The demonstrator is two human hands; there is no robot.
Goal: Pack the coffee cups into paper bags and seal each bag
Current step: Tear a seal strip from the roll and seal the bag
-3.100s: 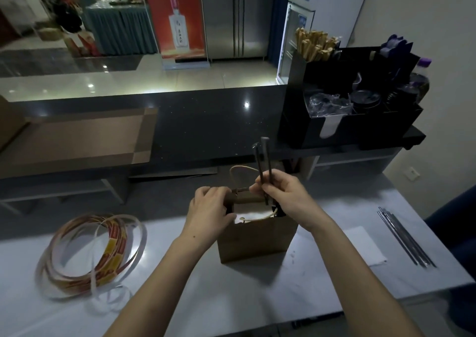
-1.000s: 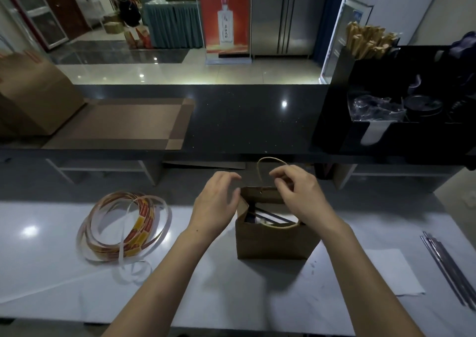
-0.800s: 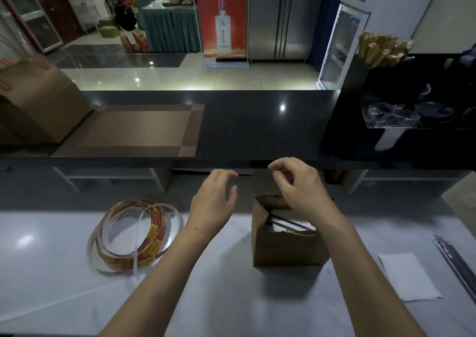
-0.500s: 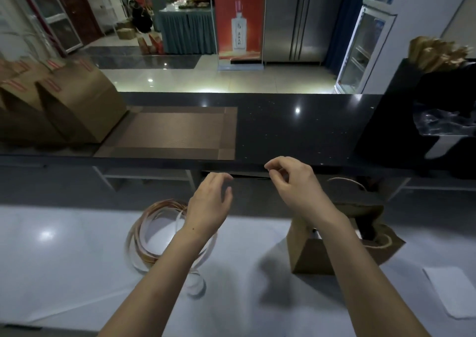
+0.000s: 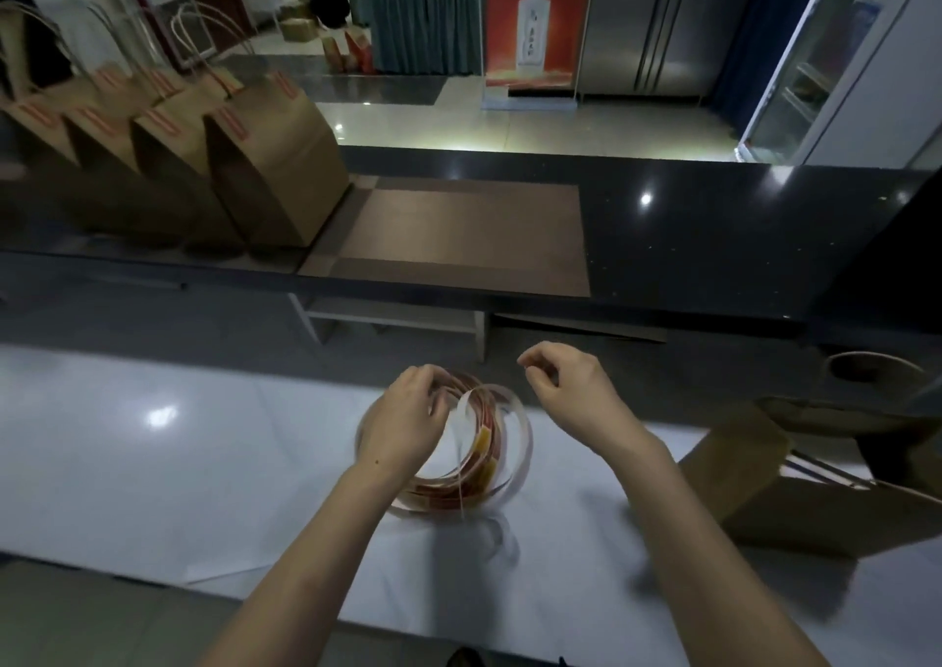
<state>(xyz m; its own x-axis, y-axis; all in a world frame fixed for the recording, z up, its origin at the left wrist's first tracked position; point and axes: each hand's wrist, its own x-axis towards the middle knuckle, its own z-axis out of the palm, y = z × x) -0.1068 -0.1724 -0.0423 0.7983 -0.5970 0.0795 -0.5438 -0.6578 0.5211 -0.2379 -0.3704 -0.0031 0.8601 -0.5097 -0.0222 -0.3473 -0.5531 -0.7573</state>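
A loose coil of red-and-yellow sticker strip (image 5: pixel 492 455) on white backing lies on the white worktop (image 5: pixel 153 462), straight in front of me. My left hand (image 5: pixel 408 427) is on the coil's near-left side, its fingers curled over the top loops. My right hand (image 5: pixel 571 391) hovers just right of the coil, fingers loosely curled, holding nothing. At the right edge stands an open brown paper bag (image 5: pixel 734 467) with a rope handle (image 5: pixel 866 360); dark sticks show inside it. No coffee cup is visible.
Several closed brown paper bags (image 5: pixel 275 177) with red-striped tops stand in rows on the raised black counter (image 5: pixel 713 238) at the back left. A brown mat (image 5: pixel 459 228) lies beside them. A dark organiser edge sits at the far right.
My view has swung left, away from the open bag. Both hands left the bag's top and moved to the sticker coil. My left hand now holds the coil's loops.
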